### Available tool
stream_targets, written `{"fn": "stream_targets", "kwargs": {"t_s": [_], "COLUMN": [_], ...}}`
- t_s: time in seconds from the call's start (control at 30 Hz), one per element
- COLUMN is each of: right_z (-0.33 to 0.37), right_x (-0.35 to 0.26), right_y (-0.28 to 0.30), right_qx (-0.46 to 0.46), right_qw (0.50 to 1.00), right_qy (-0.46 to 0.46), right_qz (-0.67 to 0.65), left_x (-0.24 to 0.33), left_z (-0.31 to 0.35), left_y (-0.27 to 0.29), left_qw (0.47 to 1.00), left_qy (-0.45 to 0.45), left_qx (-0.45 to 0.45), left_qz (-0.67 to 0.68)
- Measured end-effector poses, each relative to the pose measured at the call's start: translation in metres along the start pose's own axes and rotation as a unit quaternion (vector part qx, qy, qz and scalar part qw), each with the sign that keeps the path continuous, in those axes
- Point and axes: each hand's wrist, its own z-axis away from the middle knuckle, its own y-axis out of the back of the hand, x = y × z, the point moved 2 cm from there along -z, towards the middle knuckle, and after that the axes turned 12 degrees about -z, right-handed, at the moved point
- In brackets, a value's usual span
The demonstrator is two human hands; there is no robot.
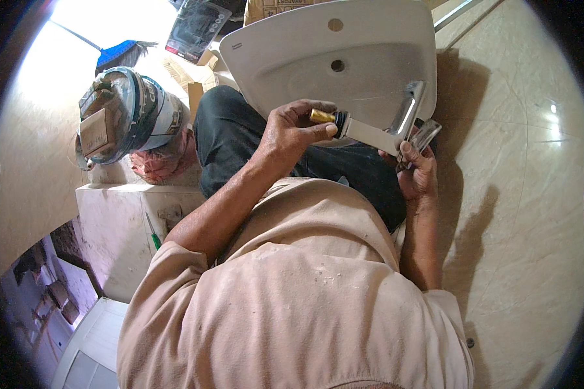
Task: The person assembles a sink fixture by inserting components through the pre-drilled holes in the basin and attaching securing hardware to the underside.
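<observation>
Fingers of the left hand (294, 131) pinch the black collar (340, 123) at the base of the tap (370, 134), thumb below; its brass stem (321, 116) protrudes toward 10 o'clock. Fingers of the right hand (416, 170) are bent around the chrome end, thumb pressed on it; the far fingertips are partly hidden. Tap is held between both hands, above the dark trousers (230, 133). Spout (409, 109) points to 1 o'clock, lever (427, 135) to 2.

Positions from tap: white sink (285, 68) at 12, two round holes visible; clear package (194, 29) and blue broom (118, 53) at 10; bucket (131, 117) and red bag (159, 162) at 9; green-handled screwdriver (156, 240) at 8; pale tiles (519, 146) at 3.
</observation>
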Motion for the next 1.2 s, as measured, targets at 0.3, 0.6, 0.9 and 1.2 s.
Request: {"fn": "stream_targets", "kwargs": {"t_s": [0.3, 0.6, 0.9, 1.2], "right_z": [0.006, -0.011, -0.020, -0.050], "right_x": [-0.001, -0.008, -0.021, -0.027], "right_y": [-0.010, -0.048, -0.069, -0.078], "right_qx": [-0.037, -0.017, -0.061, -0.097], "right_qw": [0.996, 0.993, 0.993, 0.956], "right_qy": [0.006, 0.111, 0.103, 0.190], "right_qz": [-0.077, -0.034, 0.020, 0.204], "left_x": [-0.010, -0.025, -0.027, -0.031], "left_z": [-0.038, -0.100, -0.115, -0.143], "left_y": [-0.004, -0.028, -0.031, -0.039], "left_qw": [0.984, 0.952, 0.951, 0.926], "left_qy": [-0.071, 0.016, 0.020, -0.017], "left_qx": [0.037, 0.056, 0.041, -0.005], "left_qz": [0.158, 0.302, 0.306, 0.376]}}
